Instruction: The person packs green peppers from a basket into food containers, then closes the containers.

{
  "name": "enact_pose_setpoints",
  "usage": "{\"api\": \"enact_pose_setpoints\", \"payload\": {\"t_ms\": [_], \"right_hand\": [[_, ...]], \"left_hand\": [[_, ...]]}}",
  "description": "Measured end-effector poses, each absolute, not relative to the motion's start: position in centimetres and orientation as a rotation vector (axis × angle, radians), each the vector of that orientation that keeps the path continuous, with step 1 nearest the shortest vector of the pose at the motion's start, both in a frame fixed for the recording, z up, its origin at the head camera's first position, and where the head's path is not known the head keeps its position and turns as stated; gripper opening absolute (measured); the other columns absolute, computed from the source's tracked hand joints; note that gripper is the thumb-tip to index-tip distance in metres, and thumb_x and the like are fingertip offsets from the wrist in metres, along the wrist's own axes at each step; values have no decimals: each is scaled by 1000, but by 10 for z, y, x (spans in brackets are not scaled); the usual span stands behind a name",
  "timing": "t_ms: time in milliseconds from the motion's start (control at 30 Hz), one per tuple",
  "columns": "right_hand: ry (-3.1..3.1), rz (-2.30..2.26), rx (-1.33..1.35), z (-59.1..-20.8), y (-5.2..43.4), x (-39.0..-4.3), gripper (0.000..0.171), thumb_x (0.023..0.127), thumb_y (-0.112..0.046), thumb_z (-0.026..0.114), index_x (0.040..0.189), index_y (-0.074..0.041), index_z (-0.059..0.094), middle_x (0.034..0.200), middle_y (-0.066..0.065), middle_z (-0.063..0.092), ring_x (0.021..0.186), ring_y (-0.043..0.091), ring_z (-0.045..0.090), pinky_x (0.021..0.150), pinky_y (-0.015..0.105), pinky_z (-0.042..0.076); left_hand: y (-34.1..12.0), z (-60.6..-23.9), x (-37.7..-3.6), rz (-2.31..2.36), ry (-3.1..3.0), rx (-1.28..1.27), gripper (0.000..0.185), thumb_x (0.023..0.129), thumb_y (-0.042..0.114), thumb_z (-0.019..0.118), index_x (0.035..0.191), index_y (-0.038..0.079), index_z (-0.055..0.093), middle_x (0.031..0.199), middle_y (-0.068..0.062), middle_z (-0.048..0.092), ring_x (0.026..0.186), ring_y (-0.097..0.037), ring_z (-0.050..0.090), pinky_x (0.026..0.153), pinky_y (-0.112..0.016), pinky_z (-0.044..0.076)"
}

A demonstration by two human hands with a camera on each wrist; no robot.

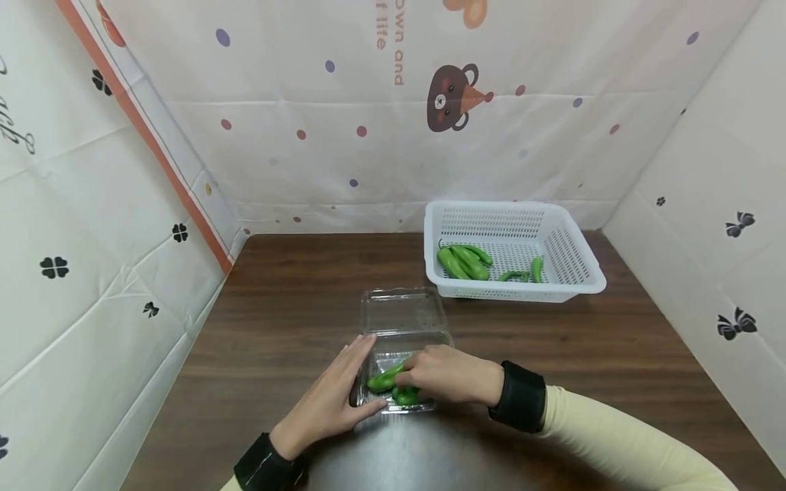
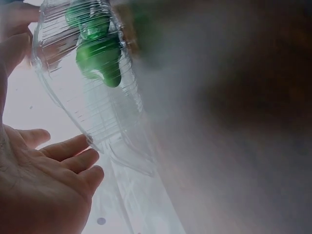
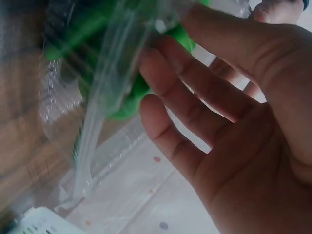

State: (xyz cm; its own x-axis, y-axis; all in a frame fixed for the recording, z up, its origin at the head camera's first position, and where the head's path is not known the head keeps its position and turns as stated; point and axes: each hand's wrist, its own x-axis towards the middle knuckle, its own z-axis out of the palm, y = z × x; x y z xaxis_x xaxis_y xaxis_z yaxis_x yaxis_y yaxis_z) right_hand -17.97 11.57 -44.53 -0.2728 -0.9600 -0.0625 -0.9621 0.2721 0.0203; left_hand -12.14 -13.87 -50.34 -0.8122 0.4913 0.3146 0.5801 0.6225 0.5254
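Green pepper (image 1: 385, 379), glossy, in clear clamshell box (image 1: 402, 320), pinched by right hand (image 1: 451, 374), left hand (image 1: 334, 399) flat against box.

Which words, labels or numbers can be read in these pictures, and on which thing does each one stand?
"own and": orange letters printed sideways on the back wall sheet, cut off at the top edge.
"life": orange, sideways, on the same sheet, also cut off.
Black script at the left wall sheet's edge: too cropped to read.
White basket, clear plastic box, green peppers: no text visible.
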Motion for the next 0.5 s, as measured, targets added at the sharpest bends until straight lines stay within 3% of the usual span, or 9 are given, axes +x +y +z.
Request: {"api": "enact_pose_setpoints", "payload": {"t_ms": [267,500], "right_hand": [[2591,-58,-1996,-433,123,-188,4,95,-18,75,97,-22,74,82,-10,60,71,5,53,62,20,45],[2703,-191,-2081,-415,134,-200,6,94,-20,77,96,-18,71,85,-7,63,77,10,59,68,25,51]], "left_hand": [[-130,-488,-129,-893,-2654,-917,100,94,53,71,166,16,13,169,-6,23,153,-30,27,122,-52,26],[-116,-464,-145,-841,-2584,-971,101,94,53,71,166,10,14,170,-8,19,155,-31,23,121,-53,28]]}}
